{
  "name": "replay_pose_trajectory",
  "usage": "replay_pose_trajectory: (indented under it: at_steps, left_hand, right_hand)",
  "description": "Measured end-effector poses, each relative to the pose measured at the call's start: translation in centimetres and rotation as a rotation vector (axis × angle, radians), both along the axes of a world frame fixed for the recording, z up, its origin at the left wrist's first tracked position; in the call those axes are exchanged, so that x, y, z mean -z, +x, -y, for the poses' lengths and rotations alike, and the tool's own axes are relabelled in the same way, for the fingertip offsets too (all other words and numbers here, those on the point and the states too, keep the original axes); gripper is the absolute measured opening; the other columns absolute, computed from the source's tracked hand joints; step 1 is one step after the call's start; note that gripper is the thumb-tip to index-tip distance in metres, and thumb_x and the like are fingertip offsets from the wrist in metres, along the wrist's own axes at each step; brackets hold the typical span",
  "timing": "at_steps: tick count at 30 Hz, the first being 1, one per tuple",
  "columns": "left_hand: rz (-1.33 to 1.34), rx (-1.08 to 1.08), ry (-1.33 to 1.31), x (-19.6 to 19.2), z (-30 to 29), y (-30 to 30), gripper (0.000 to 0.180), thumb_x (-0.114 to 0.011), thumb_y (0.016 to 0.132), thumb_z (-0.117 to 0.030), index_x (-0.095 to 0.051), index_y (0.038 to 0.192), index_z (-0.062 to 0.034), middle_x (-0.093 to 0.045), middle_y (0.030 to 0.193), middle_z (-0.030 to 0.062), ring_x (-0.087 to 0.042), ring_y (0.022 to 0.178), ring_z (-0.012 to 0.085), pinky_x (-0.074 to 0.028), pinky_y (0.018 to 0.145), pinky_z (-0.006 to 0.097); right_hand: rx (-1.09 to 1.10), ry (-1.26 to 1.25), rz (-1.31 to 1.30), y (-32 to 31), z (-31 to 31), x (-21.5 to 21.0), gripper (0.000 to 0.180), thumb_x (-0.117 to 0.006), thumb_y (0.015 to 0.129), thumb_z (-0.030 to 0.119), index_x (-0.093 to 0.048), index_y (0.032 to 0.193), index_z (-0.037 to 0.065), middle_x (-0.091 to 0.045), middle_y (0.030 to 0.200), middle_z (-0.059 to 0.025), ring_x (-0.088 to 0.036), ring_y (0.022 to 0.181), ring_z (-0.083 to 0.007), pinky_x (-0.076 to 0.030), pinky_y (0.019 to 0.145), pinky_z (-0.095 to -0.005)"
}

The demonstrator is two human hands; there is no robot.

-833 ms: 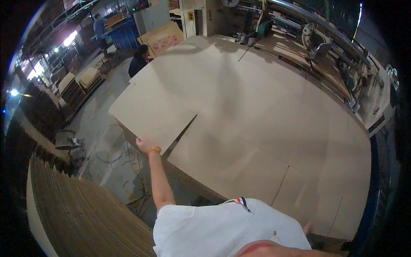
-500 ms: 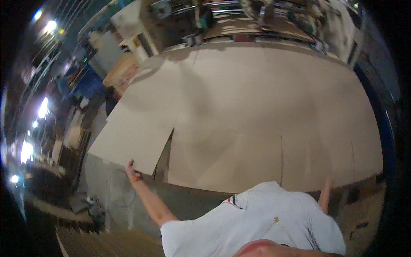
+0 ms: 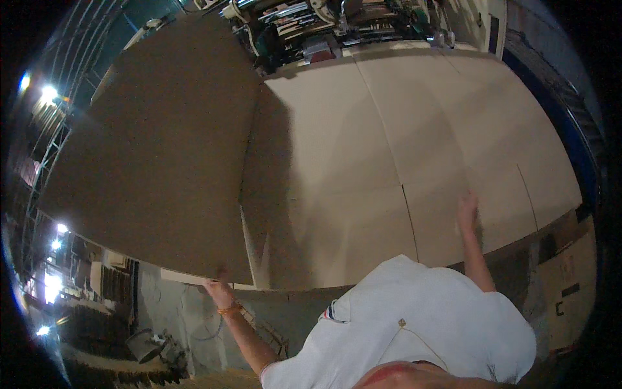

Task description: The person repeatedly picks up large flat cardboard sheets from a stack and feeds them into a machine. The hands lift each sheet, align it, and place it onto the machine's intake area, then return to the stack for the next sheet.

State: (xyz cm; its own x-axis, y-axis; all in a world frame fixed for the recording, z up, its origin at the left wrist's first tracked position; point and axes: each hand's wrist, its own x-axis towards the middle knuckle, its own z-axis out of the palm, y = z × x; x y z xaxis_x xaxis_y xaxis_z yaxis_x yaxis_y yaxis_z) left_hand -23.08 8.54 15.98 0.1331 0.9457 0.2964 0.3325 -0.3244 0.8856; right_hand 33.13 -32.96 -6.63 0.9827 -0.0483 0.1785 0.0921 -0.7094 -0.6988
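Note:
A large cardboard sheet (image 3: 343,142) with slots and crease lines lies spread before me. Its left part, a broad dark panel (image 3: 149,149), is lifted and tilted up along a crease, throwing a shadow on the flat part. My left hand (image 3: 221,292) grips the near edge of this panel, closed on it; some fingers are hidden in the shade of the board. On the flat right part, between two slots, rests my right hand (image 3: 468,211), its fingers stretched out and slightly blurred, holding nothing.
A machine with rollers and metal parts (image 3: 324,29) stands along the far edge of the sheet. Blue framing (image 3: 551,110) runs down the right side. Stacked cardboard (image 3: 564,285) is at lower right, and clutter (image 3: 152,347) lies on the floor at lower left.
The left panel has risen from lying flat to standing tilted up, with my left hand at its edge. My right hand has moved from the near edge farther onto the sheet.

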Motion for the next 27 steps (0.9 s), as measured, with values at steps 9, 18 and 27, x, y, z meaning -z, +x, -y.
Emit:
replay_pose_trajectory:
  at_steps: [9,18,27]
  left_hand:
    - [-0.369,0.586,0.399,0.2,11.3,9.9,0.065,-0.061,0.058,0.003,-0.063,0.123,-0.0076,-0.058,0.13,0.0141,-0.054,0.121,0.0322,-0.042,0.101,0.039]
    - [-0.417,0.517,0.436,3.0,12.9,11.3,0.062,-0.058,0.061,0.006,-0.064,0.121,-0.0085,-0.06,0.127,0.0136,-0.054,0.12,0.0331,-0.043,0.102,0.042]
    - [-0.31,0.282,0.636,4.5,6.7,9.5,0.034,-0.062,0.08,-0.01,-0.068,0.114,-0.0051,-0.066,0.117,0.0139,-0.062,0.11,0.0295,-0.045,0.1,0.042]
  right_hand:
    - [-0.75,1.005,-0.621,1.4,-17.4,-24.2,0.063,-0.032,0.097,0.059,-0.057,0.12,0.005,-0.065,0.104,-0.01,-0.065,0.091,-0.0214,-0.052,0.078,-0.0359]
    - [-0.638,0.693,-0.362,11.0,-32.5,-26.4,0.064,-0.038,0.096,0.055,-0.054,0.123,0.0,-0.063,0.111,-0.0153,-0.061,0.102,-0.0271,-0.048,0.084,-0.0404]
    - [-0.574,1.314,-0.788,3.7,-37.3,-24.6,0.051,-0.052,0.095,0.044,-0.056,0.126,0.004,-0.061,0.123,-0.0113,-0.058,0.108,-0.0237,-0.043,0.095,-0.039]
